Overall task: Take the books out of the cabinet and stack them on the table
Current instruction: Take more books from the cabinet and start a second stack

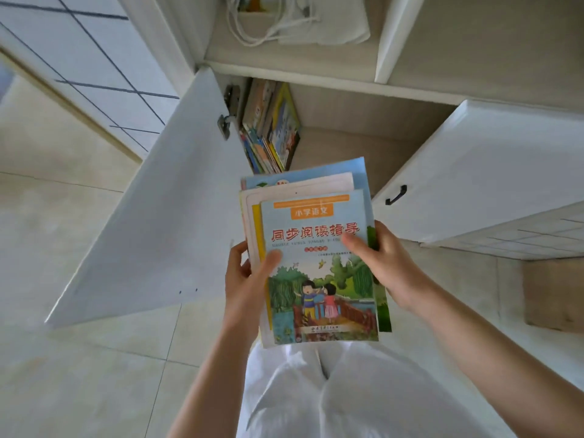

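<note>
Both the left hand [245,276] and right hand [384,263] grip a fanned stack of colourful books [316,267].

The lower cabinet shelf [363,143] below me carries a row of thin picture books [271,128] standing on edge, leaning against its left wall beside my open door's hinge; the boards to their right are bare. On the upper shelf [284,63] lies a folded white cloth bag [328,23] with its drawstring cord [252,33] looped loosely beside it.
</note>
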A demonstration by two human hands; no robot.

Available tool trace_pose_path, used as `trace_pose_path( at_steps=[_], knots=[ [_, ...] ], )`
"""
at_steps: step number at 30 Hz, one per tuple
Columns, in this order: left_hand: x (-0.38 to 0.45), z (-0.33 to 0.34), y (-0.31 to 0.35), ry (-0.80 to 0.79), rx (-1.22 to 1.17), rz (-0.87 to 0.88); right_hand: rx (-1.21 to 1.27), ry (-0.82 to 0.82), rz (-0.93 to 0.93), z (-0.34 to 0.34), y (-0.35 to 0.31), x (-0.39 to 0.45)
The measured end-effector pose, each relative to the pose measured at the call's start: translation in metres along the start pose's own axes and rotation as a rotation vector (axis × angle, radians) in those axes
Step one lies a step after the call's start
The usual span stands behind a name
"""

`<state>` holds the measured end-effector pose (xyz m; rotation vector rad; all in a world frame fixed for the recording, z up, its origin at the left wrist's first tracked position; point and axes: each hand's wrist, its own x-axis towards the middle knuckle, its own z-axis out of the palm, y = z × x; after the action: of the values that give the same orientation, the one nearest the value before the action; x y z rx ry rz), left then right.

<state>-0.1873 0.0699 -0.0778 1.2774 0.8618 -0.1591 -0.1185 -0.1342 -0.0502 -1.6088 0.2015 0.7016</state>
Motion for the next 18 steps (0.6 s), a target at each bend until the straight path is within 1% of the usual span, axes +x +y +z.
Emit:
trace_pose_path(
  at_steps=[2,5,9,11,14,18],
  knots=[
    [-0.01,0.001,-0.001,0.033,-0.033,-0.006,-0.041,-0.018,0.004,0.004,-0.007,0.002],
    [-0.023,0.005,-0.004,0.093,-0.08,0.002,-0.115,-0.091,0.026,0.006,-0.02,0.01],
    [-0.048,0.01,-0.012,0.25,-0.178,0.049,-0.244,-0.227,0.014,0.012,-0.038,0.021],
    [-0.064,0.011,-0.019,0.312,-0.263,0.059,-0.325,-0.297,-0.001,0.018,-0.042,0.023],
    [-0.094,0.01,-0.03,0.436,-0.402,0.078,-0.421,-0.422,-0.035,0.031,-0.047,0.016],
    [-0.144,0.0,-0.049,0.648,-0.547,0.111,-0.552,-0.639,-0.083,0.065,-0.053,-0.01]
  ],
)
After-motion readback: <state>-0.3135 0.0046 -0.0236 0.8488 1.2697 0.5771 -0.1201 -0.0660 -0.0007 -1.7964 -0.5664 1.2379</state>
